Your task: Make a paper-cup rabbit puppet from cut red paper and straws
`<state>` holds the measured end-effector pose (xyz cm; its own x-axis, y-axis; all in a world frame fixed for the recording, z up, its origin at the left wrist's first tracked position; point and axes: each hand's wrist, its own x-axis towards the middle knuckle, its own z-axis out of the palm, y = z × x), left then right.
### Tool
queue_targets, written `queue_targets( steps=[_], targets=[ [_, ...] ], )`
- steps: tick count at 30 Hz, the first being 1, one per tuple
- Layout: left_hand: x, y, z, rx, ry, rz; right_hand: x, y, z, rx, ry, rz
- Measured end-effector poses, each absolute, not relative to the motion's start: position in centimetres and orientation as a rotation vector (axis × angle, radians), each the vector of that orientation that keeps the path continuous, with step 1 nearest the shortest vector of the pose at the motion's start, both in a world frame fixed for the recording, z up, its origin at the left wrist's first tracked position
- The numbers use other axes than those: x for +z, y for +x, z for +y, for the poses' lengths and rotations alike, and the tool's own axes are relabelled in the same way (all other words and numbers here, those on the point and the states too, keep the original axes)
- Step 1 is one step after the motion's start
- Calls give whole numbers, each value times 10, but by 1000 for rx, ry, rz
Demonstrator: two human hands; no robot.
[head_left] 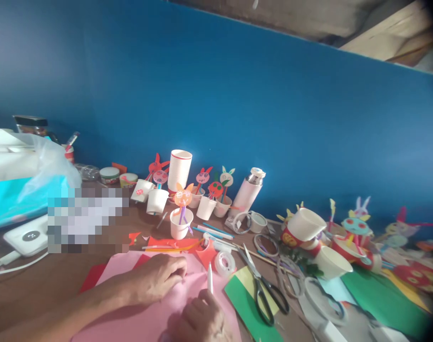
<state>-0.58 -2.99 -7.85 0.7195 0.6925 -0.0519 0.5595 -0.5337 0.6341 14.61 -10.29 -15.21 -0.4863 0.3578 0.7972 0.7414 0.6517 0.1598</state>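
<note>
On the head view, my left hand [159,278] lies palm down, fingers loosely bent, pressing the pink paper [131,323] flat on the counter [42,285] and gripping nothing. My right hand [202,320] is closed around a white pen [210,278] over the same sheet. Scissors [264,292] lie nearby on green paper [248,313].

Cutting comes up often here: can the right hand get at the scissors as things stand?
Probably yes: the scissors lie uncovered just beside the right hand, nothing between, though it holds a white pen.
</note>
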Motion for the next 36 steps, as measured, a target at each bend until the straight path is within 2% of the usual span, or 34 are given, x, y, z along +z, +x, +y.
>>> queue_targets(
  steps=[9, 16, 21, 27, 36],
  targets=[
    [-82, -14, -12, 298, 2289, 802, -147, 163, -99, -580, -1008, -2167],
    [-84, -10, -10, 514, 2462, 862, -167, 171, -90, -581, -1025, -2124],
    [-98, -7, -8, 680, 2512, 842, -160, 172, -82, -663, -861, -1985],
    [-107, -4, -7, 831, 2518, 719, -151, 168, -85, -629, -875, -1952],
    [-102, -4, -8, 738, 2492, 796, -161, 167, -81, -735, -891, -1952]
  ],
)
